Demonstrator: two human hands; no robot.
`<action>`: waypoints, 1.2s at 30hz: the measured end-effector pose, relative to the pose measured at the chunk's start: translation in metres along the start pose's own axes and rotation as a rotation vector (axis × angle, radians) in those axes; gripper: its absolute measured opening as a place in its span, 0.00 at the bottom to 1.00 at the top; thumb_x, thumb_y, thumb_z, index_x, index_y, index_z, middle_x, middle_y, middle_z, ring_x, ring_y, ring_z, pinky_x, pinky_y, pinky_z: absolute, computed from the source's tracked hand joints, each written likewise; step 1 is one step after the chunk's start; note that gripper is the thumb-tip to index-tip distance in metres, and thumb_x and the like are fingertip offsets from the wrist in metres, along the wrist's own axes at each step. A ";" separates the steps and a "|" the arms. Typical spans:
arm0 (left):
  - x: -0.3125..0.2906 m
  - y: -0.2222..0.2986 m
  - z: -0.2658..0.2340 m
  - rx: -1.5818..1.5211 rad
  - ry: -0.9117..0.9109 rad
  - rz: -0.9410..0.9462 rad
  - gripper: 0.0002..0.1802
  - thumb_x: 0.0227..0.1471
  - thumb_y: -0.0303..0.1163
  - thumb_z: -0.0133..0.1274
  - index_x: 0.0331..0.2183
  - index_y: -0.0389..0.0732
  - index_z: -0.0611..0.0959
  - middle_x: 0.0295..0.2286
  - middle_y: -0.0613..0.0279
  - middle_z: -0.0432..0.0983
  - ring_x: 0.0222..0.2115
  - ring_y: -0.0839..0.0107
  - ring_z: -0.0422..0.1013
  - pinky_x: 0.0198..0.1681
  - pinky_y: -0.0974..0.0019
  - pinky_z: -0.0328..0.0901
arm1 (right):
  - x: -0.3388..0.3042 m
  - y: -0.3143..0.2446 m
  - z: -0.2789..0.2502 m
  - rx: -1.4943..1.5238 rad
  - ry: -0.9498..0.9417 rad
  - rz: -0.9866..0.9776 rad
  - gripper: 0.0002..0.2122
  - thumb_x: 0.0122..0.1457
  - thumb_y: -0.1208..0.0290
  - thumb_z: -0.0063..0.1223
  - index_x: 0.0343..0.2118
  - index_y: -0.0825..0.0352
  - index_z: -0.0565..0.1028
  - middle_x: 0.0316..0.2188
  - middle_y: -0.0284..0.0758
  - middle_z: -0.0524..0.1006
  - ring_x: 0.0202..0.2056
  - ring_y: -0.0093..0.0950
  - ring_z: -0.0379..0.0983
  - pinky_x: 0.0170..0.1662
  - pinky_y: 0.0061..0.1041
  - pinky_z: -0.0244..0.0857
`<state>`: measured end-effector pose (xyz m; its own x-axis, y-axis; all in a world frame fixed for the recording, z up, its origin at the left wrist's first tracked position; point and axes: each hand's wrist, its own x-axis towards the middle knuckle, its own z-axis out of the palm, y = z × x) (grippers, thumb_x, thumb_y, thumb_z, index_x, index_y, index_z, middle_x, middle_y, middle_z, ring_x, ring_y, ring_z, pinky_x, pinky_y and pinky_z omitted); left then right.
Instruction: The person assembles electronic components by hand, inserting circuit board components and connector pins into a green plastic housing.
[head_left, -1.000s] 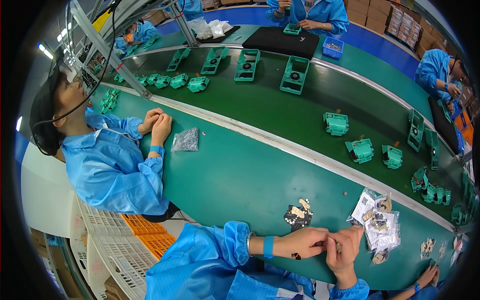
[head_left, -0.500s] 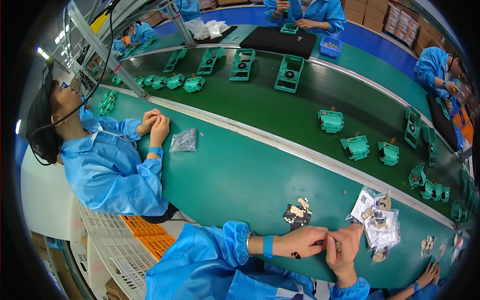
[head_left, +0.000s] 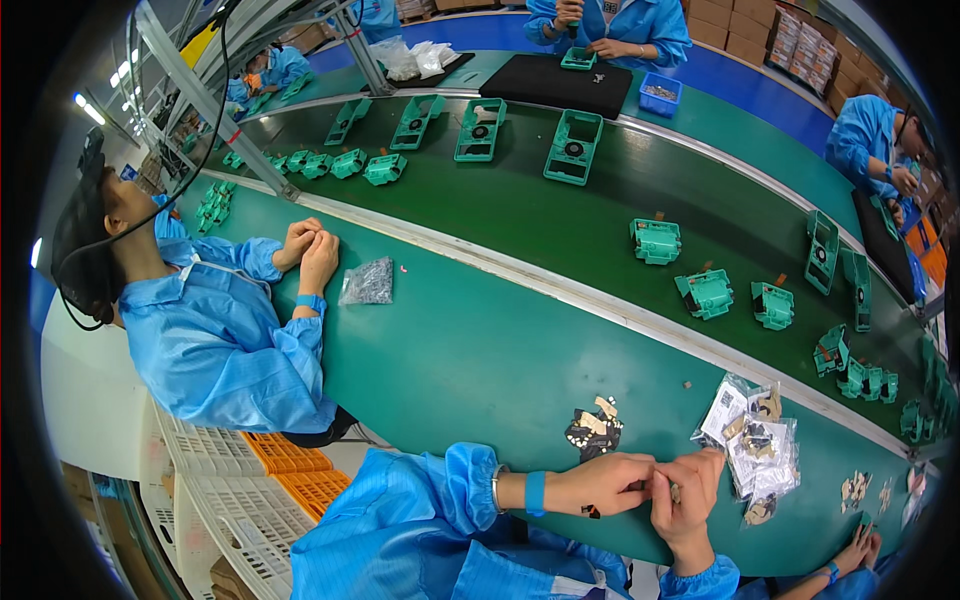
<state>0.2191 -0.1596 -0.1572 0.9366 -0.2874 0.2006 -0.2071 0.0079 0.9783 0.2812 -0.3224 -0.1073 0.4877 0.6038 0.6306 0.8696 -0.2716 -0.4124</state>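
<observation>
My left hand (head_left: 606, 484), with a blue band at its wrist, meets my right hand (head_left: 690, 496) just over the near edge of the green table. The fingers of both are closed and pinched together. A small tan piece (head_left: 676, 494) shows between my right fingers; what the left fingertips pinch, if anything, is hidden. Beyond my left hand lies a pile of small black and beige pieces (head_left: 594, 432). Clear plastic bags (head_left: 762, 450) with printed paper and tan pieces lie beside my right hand. A small black and orange thing (head_left: 592, 511) shows beneath my left hand.
Green plastic housings (head_left: 657, 242) stand on the dark green conveyor belt (head_left: 480, 215), behind a metal rail (head_left: 560, 288). At the left sits a co-worker (head_left: 220, 330) by a bag of grey parts (head_left: 367, 282). Another person's hands (head_left: 858, 548) are at the lower right, near small tan pieces (head_left: 855, 490).
The green housings on the belt have shifted slightly to the left. My hands stay almost in the same place, still pinched together.
</observation>
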 end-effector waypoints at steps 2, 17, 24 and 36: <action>0.000 -0.001 0.001 -0.006 0.002 0.000 0.08 0.54 0.24 0.54 0.38 0.32 0.79 0.30 0.54 0.69 0.27 0.59 0.71 0.30 0.59 0.65 | -0.002 0.000 -0.001 -0.002 -0.002 0.000 0.06 0.49 0.77 0.63 0.31 0.64 0.78 0.28 0.34 0.73 0.31 0.34 0.67 0.39 0.36 0.58; 0.000 -0.005 0.000 0.009 0.020 -0.008 0.05 0.53 0.26 0.54 0.31 0.34 0.77 0.29 0.54 0.70 0.27 0.57 0.71 0.32 0.56 0.65 | 0.001 0.001 0.001 -0.004 -0.020 0.000 0.07 0.49 0.77 0.63 0.32 0.64 0.77 0.28 0.34 0.72 0.31 0.34 0.67 0.40 0.38 0.58; -0.001 -0.018 0.004 0.020 -0.010 0.046 0.12 0.53 0.23 0.55 0.42 0.33 0.78 0.31 0.53 0.70 0.28 0.58 0.72 0.31 0.58 0.66 | -0.003 -0.002 0.001 -0.014 -0.020 0.014 0.06 0.51 0.77 0.62 0.32 0.65 0.77 0.28 0.35 0.72 0.31 0.35 0.67 0.41 0.38 0.58; 0.002 -0.007 0.004 -0.052 -0.009 0.007 0.15 0.56 0.25 0.54 0.46 0.34 0.78 0.33 0.53 0.77 0.29 0.63 0.74 0.32 0.61 0.68 | 0.003 -0.001 0.001 -0.001 -0.008 -0.026 0.05 0.51 0.81 0.59 0.31 0.68 0.75 0.27 0.38 0.69 0.31 0.37 0.64 0.38 0.37 0.59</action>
<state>0.2212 -0.1643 -0.1643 0.9326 -0.2955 0.2071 -0.1985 0.0591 0.9783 0.2816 -0.3193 -0.1055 0.4647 0.6164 0.6357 0.8818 -0.2567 -0.3956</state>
